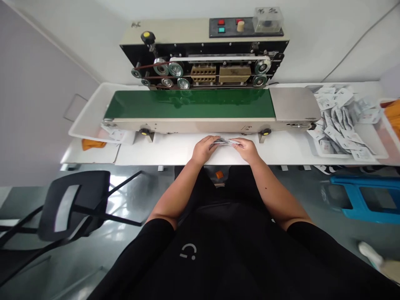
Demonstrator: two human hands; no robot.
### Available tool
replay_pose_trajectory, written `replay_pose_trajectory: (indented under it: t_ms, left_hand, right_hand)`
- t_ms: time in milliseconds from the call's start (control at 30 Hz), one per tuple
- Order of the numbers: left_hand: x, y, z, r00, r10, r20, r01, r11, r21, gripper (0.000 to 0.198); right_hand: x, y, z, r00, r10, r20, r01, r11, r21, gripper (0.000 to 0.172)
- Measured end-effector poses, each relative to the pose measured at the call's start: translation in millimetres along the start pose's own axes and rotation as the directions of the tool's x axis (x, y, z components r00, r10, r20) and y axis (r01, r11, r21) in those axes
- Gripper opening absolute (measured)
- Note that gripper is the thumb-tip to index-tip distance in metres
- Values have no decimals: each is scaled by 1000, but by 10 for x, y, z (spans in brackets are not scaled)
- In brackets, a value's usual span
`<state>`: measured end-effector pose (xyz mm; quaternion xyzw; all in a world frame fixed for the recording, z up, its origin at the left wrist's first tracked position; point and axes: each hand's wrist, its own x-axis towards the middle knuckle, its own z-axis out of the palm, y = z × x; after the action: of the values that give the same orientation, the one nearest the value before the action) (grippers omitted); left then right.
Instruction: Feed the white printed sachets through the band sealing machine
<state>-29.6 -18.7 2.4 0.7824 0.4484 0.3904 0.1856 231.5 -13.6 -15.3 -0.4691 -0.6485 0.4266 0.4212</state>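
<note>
**A:** Lol, what are the hands up to?

**B:** Left hand (204,150) and right hand (246,150) are close together, both pinching a flat white sachet (224,142) right in front of the green-belted metal band sealer (189,104).

**A:** Anything else near it?

**B:** Heap of white printed sachets (339,121) past the sealer's right end.

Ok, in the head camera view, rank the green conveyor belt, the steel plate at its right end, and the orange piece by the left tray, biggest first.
1. Green conveyor belt
2. Steel plate
3. Orange piece
</note>
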Motion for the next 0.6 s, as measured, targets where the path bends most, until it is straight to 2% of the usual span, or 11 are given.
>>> replay_pose_trajectory:
  t_ms: [133,233,333,433,600]
  left_hand:
    - [30,-39,-34,1000,-23,-21,20,989,-146,32]
    - [55,-42,-63,998,52,22,-45,967,-252,34]
    - [71,-17,-92,997,52,54,-33,953,-301,46]
    - [75,11,-106,995,8,96,25,944,-328,56]
    - [73,-15,-83,989,-35,146,84,935,-345,53]
  right_hand:
    - [-33,7,-14,989,121,-85,-112,988,106,48]
    - [-36,-54,8,967,189,-169,-186,982,33,42]
    - [-20,-138,44,956,184,-230,-207,975,-79,40]
    - [6,-195,87,961,149,-234,-171,983,-75,39]
    - [27,-221,141,975,102,-198,-118,990,-74,40]
